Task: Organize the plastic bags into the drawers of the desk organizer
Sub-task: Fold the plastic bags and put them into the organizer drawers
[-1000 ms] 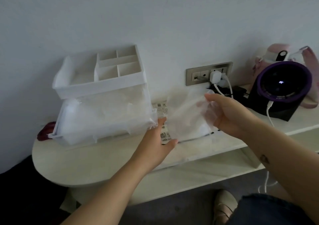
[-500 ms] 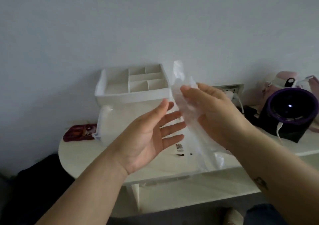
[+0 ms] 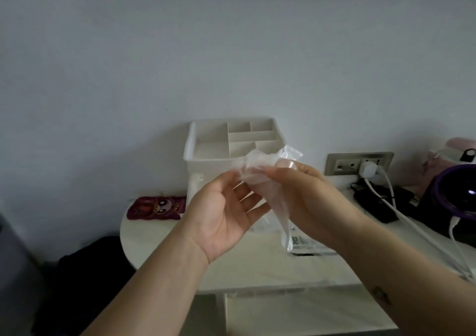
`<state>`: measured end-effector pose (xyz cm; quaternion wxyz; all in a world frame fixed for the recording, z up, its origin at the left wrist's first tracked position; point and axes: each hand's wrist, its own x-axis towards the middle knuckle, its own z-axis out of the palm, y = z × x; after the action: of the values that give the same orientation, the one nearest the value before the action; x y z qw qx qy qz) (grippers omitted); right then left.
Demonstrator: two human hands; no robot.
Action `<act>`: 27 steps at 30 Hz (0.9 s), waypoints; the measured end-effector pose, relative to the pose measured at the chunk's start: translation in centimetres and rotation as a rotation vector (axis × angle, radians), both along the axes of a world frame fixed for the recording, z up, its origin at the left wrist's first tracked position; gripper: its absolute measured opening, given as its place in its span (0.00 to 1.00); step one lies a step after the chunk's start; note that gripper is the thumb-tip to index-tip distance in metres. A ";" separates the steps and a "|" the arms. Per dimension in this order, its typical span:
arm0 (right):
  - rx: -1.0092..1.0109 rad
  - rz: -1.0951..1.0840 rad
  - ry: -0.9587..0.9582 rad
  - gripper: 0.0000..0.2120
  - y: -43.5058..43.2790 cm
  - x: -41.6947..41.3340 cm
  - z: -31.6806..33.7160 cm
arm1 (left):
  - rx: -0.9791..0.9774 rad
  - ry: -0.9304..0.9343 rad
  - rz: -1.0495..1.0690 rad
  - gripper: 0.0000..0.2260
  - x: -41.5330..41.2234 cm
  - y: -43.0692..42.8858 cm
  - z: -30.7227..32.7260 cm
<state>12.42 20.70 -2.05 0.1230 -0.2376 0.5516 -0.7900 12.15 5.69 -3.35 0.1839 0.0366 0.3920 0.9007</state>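
A clear plastic bag (image 3: 260,172) is held up in front of the white desk organizer (image 3: 206,160), which stands on the white table against the wall. My right hand (image 3: 309,196) grips the bag near its top, and the bag's tail hangs down below that hand. My left hand (image 3: 224,214) pinches the bag's upper left part between thumb and fingertips, palm facing me. The organizer's top tray shows several compartments. Its drawers are mostly hidden behind my hands.
A dark red cartoon-print case (image 3: 157,208) lies left of the organizer. A wall socket (image 3: 358,163) with a white charger and cables sits at right, beside a purple-rimmed black device (image 3: 453,201) and a pink object. A printed bag (image 3: 304,244) lies on the table (image 3: 164,255).
My left hand has closed onto the bag's top, which was loose before. The bag is now bunched between both hands, higher in front of the organizer. The camera tilted upward.
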 end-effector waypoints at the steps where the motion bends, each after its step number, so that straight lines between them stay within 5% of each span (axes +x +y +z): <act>1: -0.044 0.071 -0.003 0.20 0.0 -0.1 0.3 | -0.004 0.002 0.002 0.20 -0.2 -0.1 0.1; 6: -0.150 0.193 -0.121 0.20 0.7 -0.3 0.6 | 0.038 -0.018 -0.004 0.13 -0.5 -0.5 0.2; 13: -0.679 -0.531 -0.182 0.10 4.9 -1.7 3.7 | 0.062 -0.057 0.011 0.15 -1.6 -3.1 0.2; 15: -0.487 -0.697 -0.041 0.11 5.9 -1.6 4.2 | 0.032 -0.060 0.007 0.14 -1.9 -3.7 0.5; 18: 0.307 -0.753 0.328 0.02 5.8 -1.5 4.1 | -0.006 -0.034 -0.048 0.15 -2.2 -4.3 1.4; 21: 1.014 -0.525 0.555 0.28 5.0 -2.1 3.5 | -0.085 0.054 -0.140 0.16 -2.4 -4.6 2.5; 24: 1.115 -0.275 0.529 0.47 3.6 -2.7 3.7 | -0.162 0.159 -0.234 0.17 -2.3 -4.7 3.8; 27: 1.141 -0.118 0.512 0.30 3.3 -3.6 4.2 | -0.231 0.252 -0.292 0.16 -2.2 -4.9 5.2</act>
<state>8.82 23.98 2.14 0.0507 -0.2854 0.9106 -0.2945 9.99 0.83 1.86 0.2649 0.1837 0.5031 0.8019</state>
